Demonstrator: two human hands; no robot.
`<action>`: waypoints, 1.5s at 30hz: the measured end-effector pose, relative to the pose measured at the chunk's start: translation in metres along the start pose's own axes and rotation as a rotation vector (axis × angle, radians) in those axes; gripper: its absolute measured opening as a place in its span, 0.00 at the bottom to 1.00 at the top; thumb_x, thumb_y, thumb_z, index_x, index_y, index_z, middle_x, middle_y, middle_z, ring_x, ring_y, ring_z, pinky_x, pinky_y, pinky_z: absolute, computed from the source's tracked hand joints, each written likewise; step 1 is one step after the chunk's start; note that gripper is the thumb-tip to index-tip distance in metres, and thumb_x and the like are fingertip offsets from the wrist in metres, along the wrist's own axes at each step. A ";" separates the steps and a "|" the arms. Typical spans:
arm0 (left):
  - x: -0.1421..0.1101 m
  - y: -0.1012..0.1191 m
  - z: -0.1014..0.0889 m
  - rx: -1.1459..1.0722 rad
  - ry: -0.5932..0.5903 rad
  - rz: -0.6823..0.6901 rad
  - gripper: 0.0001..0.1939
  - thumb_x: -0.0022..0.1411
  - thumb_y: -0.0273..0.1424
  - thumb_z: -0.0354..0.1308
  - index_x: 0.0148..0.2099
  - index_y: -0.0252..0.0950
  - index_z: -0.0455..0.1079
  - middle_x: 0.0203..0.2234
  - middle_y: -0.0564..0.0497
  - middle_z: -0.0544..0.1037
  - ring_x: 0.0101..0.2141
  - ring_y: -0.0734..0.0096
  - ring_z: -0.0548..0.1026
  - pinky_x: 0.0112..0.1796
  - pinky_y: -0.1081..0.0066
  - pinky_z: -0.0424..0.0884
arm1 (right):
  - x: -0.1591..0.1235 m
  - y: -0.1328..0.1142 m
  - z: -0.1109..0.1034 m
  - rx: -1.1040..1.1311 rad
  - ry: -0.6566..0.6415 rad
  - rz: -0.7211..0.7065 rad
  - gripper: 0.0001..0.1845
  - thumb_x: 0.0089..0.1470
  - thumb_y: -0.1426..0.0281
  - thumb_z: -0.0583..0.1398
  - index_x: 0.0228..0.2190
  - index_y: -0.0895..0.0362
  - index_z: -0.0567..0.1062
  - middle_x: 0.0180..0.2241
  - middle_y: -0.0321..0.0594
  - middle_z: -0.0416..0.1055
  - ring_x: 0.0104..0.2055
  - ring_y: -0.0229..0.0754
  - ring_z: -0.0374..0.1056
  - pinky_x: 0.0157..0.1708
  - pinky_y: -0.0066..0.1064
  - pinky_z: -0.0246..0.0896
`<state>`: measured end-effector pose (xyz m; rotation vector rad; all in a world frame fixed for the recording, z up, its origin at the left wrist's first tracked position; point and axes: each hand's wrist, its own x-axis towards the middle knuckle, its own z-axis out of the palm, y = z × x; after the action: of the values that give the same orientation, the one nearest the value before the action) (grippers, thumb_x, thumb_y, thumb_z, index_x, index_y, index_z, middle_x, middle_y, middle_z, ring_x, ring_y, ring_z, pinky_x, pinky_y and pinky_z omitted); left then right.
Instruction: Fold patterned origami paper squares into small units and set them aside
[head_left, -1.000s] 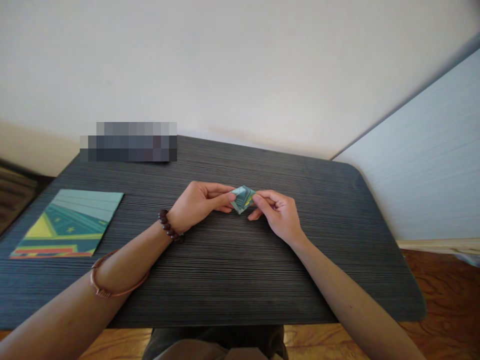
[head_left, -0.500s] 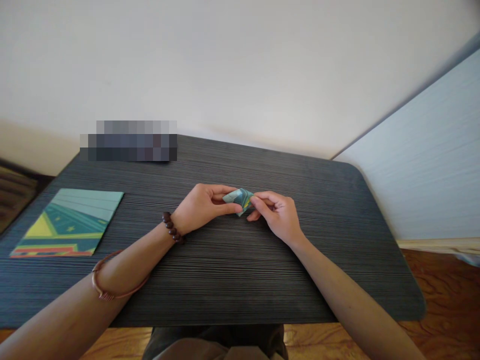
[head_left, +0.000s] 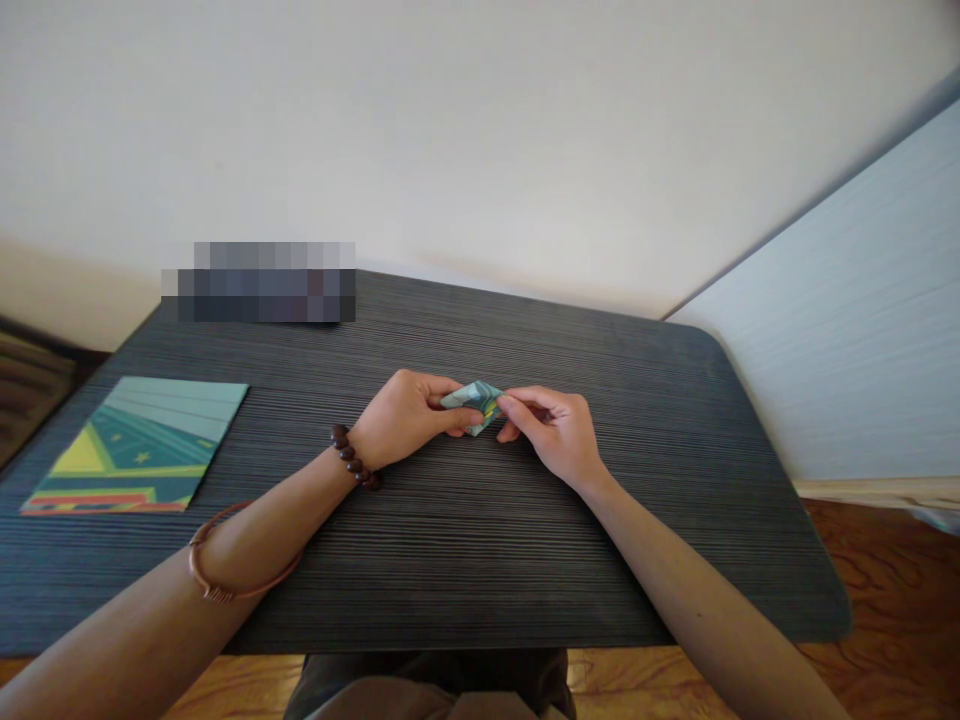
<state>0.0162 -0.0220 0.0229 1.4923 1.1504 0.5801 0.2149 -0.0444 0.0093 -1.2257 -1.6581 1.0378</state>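
Note:
A small piece of folded paper [head_left: 480,394], teal with yellow bits, is held up between my two hands over the middle of the table. My left hand [head_left: 411,412] grips its left side, the thumb across the front and the fingers behind. At the paper's right corner, my right hand [head_left: 555,425] pinches with thumb and forefinger, its other fingers curled. The thumbs and fingertips hide part of the folds. Dark beads circle my left wrist, and a copper-coloured bangle sits further up that forearm.
A flat square of patterned paper [head_left: 142,440], green, yellow and red, lies on the left of the dark ribbed table [head_left: 465,570]. A blurred-out object [head_left: 262,290] stands at the back left. Behind the table rises a pale wall [head_left: 480,140], with a light panel [head_left: 847,330] to the right.
My left hand has shifted slightly and its fingers have come lower behind the folded paper, which has turned a little. My right hand keeps its pinch at nearly the same spot.

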 end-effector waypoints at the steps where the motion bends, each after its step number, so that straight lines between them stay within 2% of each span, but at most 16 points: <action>1: 0.000 0.000 0.000 0.001 -0.005 0.001 0.15 0.49 0.40 0.64 0.37 0.36 0.76 0.24 0.52 0.79 0.27 0.70 0.76 0.28 0.76 0.70 | 0.000 0.000 0.000 0.001 -0.001 0.003 0.12 0.53 0.61 0.59 0.32 0.56 0.77 0.22 0.36 0.75 0.22 0.37 0.72 0.24 0.26 0.68; 5: 0.000 0.001 -0.001 -0.007 -0.039 0.026 0.17 0.49 0.41 0.64 0.39 0.35 0.75 0.26 0.51 0.80 0.28 0.70 0.76 0.28 0.76 0.70 | 0.000 0.001 -0.001 0.008 0.004 0.006 0.12 0.53 0.61 0.59 0.32 0.57 0.77 0.22 0.36 0.75 0.22 0.37 0.72 0.24 0.26 0.68; 11: 0.003 -0.001 0.000 -0.143 -0.019 0.074 0.18 0.52 0.39 0.62 0.43 0.34 0.75 0.35 0.49 0.80 0.32 0.71 0.76 0.34 0.74 0.74 | -0.001 0.003 0.000 0.021 0.001 0.004 0.12 0.53 0.62 0.59 0.32 0.58 0.76 0.22 0.36 0.75 0.21 0.36 0.72 0.24 0.24 0.67; 19: 0.004 -0.007 0.001 -0.128 0.005 0.064 0.18 0.53 0.39 0.62 0.43 0.34 0.75 0.34 0.48 0.80 0.32 0.69 0.77 0.35 0.72 0.75 | -0.001 0.005 -0.001 0.015 -0.008 -0.021 0.11 0.53 0.63 0.59 0.32 0.57 0.76 0.21 0.35 0.75 0.21 0.36 0.72 0.23 0.24 0.67; 24: 0.000 -0.007 0.006 -0.136 0.135 0.179 0.21 0.50 0.38 0.64 0.46 0.35 0.71 0.40 0.48 0.78 0.33 0.69 0.77 0.34 0.71 0.75 | -0.002 0.006 0.001 0.012 0.022 -0.031 0.10 0.52 0.64 0.60 0.31 0.57 0.76 0.22 0.36 0.75 0.21 0.36 0.72 0.22 0.24 0.67; 28: -0.002 -0.006 0.007 -0.031 0.152 0.228 0.15 0.52 0.37 0.63 0.41 0.35 0.73 0.39 0.48 0.79 0.34 0.68 0.77 0.39 0.69 0.74 | -0.003 0.004 0.002 -0.034 0.025 -0.078 0.08 0.52 0.66 0.60 0.29 0.58 0.76 0.22 0.36 0.75 0.21 0.35 0.72 0.22 0.23 0.67; 34: 0.001 -0.006 0.007 -0.150 0.170 0.234 0.12 0.52 0.35 0.64 0.38 0.34 0.75 0.37 0.48 0.80 0.38 0.66 0.77 0.43 0.69 0.73 | -0.002 0.003 0.001 -0.085 0.003 -0.114 0.09 0.54 0.65 0.59 0.31 0.57 0.77 0.23 0.36 0.75 0.21 0.34 0.72 0.24 0.23 0.66; 39: 0.001 -0.007 0.008 -0.215 0.182 0.243 0.10 0.51 0.33 0.65 0.36 0.34 0.76 0.36 0.48 0.80 0.38 0.66 0.77 0.43 0.68 0.73 | -0.001 0.003 0.001 -0.129 0.000 -0.137 0.10 0.55 0.65 0.58 0.32 0.56 0.77 0.23 0.35 0.76 0.22 0.34 0.72 0.25 0.24 0.66; 45: 0.000 -0.007 0.009 -0.166 0.238 0.225 0.10 0.51 0.35 0.64 0.35 0.34 0.77 0.34 0.49 0.81 0.36 0.66 0.78 0.41 0.69 0.74 | -0.001 0.000 0.000 -0.173 0.007 -0.152 0.10 0.55 0.65 0.58 0.31 0.56 0.77 0.20 0.34 0.75 0.22 0.34 0.72 0.26 0.24 0.65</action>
<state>0.0214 -0.0269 0.0143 1.4458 1.0905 1.0059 0.2154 -0.0451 0.0090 -1.1893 -1.8356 0.8098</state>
